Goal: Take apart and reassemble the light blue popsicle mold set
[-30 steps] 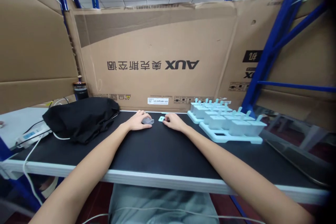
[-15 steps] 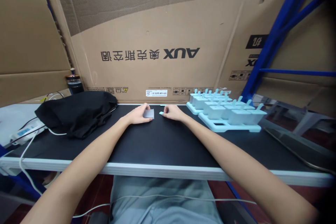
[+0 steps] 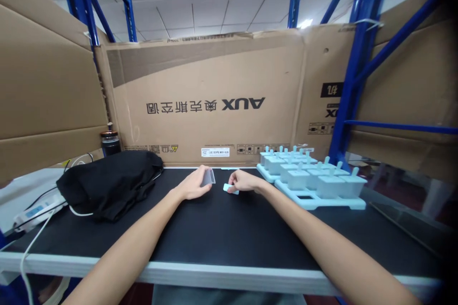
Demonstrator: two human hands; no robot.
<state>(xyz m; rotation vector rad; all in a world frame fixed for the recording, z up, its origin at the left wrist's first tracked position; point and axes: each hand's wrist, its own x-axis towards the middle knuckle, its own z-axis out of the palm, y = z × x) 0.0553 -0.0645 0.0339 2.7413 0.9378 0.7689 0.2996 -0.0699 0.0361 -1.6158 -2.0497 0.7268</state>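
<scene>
My left hand (image 3: 193, 184) is closed around a small translucent popsicle mold cup (image 3: 208, 177), tilted so that its open end faces right. Just to the right, my right hand (image 3: 246, 181) pinches a light blue popsicle mold lid (image 3: 226, 188). Its flat top shows, while its stick is hidden by the fingers. A narrow gap separates the cup from the lid. On the right, a light blue rack (image 3: 307, 204) bears several capped popsicle molds (image 3: 331, 187) with their sticks pointing up. A second such rack (image 3: 266, 174) stands behind it.
A black cloth bag (image 3: 114, 183) lies on the left of the black table (image 3: 229, 233), beside a white power strip (image 3: 39, 214) and cables. Behind the bag stands a dark jar (image 3: 110, 143). Cardboard panels (image 3: 200, 76) and blue posts (image 3: 352, 66) enclose the table. A dark flat panel (image 3: 404, 226) lies at right.
My view has tilted upward. The left hand has turned the cup so its opening shows. The right hand has moved slightly right and turned the lid, widening the gap between them.
</scene>
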